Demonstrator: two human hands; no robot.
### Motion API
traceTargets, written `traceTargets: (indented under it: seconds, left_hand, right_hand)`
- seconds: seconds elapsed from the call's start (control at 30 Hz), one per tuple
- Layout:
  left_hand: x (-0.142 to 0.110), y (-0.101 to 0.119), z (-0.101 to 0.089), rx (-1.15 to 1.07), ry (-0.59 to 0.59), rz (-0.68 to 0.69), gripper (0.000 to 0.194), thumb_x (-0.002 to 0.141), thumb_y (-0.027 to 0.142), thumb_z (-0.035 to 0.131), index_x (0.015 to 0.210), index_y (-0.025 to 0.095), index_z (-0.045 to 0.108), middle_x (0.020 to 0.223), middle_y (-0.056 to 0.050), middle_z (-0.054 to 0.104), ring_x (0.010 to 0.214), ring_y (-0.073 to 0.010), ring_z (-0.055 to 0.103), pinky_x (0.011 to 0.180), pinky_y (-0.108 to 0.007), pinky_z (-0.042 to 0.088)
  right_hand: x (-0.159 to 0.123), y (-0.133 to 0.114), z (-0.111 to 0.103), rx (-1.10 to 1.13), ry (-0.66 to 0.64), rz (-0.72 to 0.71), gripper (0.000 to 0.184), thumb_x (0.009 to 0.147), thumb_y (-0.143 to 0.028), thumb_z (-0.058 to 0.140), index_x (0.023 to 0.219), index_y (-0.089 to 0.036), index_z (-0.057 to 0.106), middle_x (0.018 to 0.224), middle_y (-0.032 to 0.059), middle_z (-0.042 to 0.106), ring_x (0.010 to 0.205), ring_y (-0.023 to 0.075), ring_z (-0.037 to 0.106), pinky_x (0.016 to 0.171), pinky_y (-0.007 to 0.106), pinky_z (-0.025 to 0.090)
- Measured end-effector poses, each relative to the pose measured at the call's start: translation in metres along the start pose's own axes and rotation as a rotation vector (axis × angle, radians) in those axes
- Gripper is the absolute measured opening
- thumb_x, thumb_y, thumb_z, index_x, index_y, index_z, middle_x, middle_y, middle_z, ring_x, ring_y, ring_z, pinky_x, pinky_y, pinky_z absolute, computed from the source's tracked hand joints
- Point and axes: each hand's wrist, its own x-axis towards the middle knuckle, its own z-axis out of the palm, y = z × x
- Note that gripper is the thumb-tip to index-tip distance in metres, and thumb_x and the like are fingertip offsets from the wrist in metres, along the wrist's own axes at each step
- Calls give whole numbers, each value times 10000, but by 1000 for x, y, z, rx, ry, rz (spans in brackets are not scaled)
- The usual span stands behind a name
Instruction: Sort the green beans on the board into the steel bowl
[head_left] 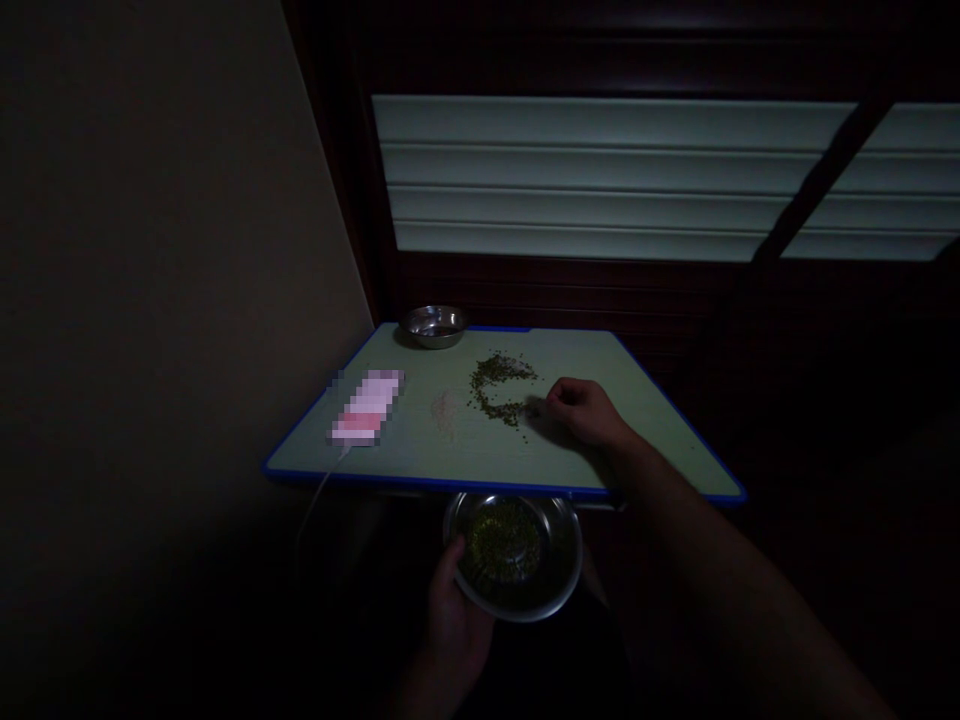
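Note:
My left hand (456,625) grips the rim of a round steel bowl (568,590), thumb over the edge, just below the table's front edge. Small green beans, like mung beans, cover part of the bowl's bottom. Over the table my right hand (583,408) is closed, fingertips pressed together; what they hold, if anything, is too small to make out. Just left of its fingers, more small green beans (501,372) lie scattered in a curved patch. A faint patch of pale grains (444,412) lies farther left.
The pale table (660,440) has a blue rim. A second steel bowl (435,328) stands at its back left corner, with something dark inside. A phone (367,407) with a lit, blurred screen lies at left, its white cable (319,495) hanging over the front edge. A wall borders the left.

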Motion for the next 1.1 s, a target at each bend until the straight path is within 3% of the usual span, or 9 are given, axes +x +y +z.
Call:
traceTargets:
  seconds: [0.53,0.73,1.1]
  left_hand:
    - [1,-1,0,30,-4,-10,288,871,254,553,1105,205,714,928,-72,788,925,-231,720,993,-440,487]
    - [3,-1,-2,39,-13,-14,248,880,247,538,1013,177,736,924,-85,788,925,-235,719,1004,-448,477]
    - [1,-1,0,8,-14,-3,224,874,233,565,1008,180,737,958,-71,789,913,-210,723,986,-395,494]
  right_hand:
    - [-1,-2,1,40,-48,-5,227,649,-387,644,625,-170,580,571,-1,540,552,115,439,532,267,349]
    - [-2,-2,2,105,-123,3,224,633,-375,663,614,-168,579,564,-7,535,537,109,430,528,266,342]
    - [-2,0,4,102,-101,-49,230,667,-382,655,672,-153,629,620,21,601,584,126,484,575,280,388]
